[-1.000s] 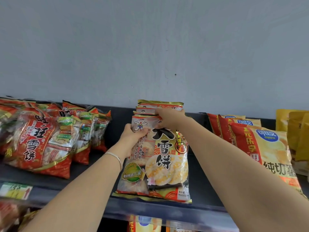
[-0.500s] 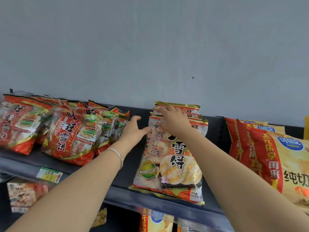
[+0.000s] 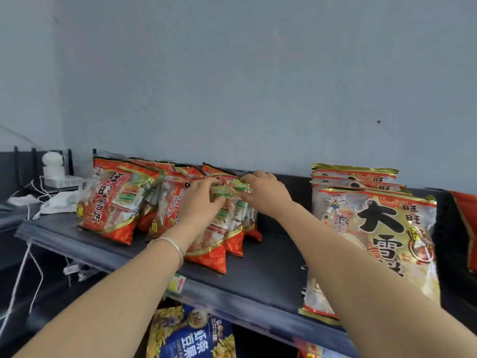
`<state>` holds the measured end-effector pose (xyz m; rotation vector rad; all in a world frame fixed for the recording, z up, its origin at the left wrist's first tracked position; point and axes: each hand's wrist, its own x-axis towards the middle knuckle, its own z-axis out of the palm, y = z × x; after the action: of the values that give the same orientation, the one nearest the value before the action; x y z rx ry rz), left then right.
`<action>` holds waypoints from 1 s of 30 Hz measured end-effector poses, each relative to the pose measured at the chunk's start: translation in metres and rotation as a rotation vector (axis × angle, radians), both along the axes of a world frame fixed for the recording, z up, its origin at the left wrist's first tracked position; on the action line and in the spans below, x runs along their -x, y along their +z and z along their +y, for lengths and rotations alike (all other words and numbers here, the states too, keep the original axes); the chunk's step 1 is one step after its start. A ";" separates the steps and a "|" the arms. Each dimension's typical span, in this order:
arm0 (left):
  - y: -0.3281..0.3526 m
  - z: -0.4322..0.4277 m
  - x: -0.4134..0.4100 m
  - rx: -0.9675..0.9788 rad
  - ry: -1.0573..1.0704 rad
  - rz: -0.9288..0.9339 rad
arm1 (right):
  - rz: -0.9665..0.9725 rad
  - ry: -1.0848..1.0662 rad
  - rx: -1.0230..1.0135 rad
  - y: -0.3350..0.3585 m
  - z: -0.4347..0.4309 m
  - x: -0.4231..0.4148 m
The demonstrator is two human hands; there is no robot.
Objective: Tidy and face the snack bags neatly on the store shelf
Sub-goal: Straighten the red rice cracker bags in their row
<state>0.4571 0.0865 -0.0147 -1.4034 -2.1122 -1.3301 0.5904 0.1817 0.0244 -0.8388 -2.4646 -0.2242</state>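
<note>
Several red rice-cracker bags [image 3: 113, 202] stand in rows on the dark shelf [image 3: 258, 285]. My left hand [image 3: 201, 202] grips the upper part of the front bag [image 3: 211, 244] in the right-hand row. My right hand [image 3: 265, 192] pinches the top of the bag [image 3: 241, 202] just behind it. A stack of large gold-and-red rice-cracker bags [image 3: 374, 228] leans at the right, untouched.
A white device [image 3: 55, 171] with cables and cloth sits at the shelf's far left. More red-and-yellow bags [image 3: 467, 220] stand at the right edge. A blue snack bag [image 3: 191, 334] shows on the shelf below. A grey wall [image 3: 232, 86] backs the shelf.
Both hands left the large gold-and-red bag and moved left to the row of red bags, where they now hold bag tops. The view swung left.
</note>
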 end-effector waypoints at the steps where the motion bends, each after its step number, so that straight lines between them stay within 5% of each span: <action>1: 0.002 -0.002 0.018 -0.004 0.021 0.013 | 0.007 -0.001 0.015 0.002 -0.002 0.016; 8: 0.008 0.004 0.117 0.014 0.080 0.023 | 0.044 -0.108 0.074 0.016 -0.002 0.098; 14: -0.004 0.023 0.162 0.026 -0.084 -0.209 | -0.187 -0.138 0.154 0.017 0.004 0.142; 18: -0.009 0.031 0.172 0.037 -0.220 -0.398 | 0.029 -0.072 0.404 0.025 0.014 0.160; 30: -0.017 0.050 0.190 0.097 -0.325 -0.561 | -0.184 -0.325 0.195 0.016 0.069 0.187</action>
<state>0.2670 0.1360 -0.0319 -1.6081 -2.3774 -1.9619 0.4039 0.2508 0.0408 -1.3590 -2.5355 -0.1845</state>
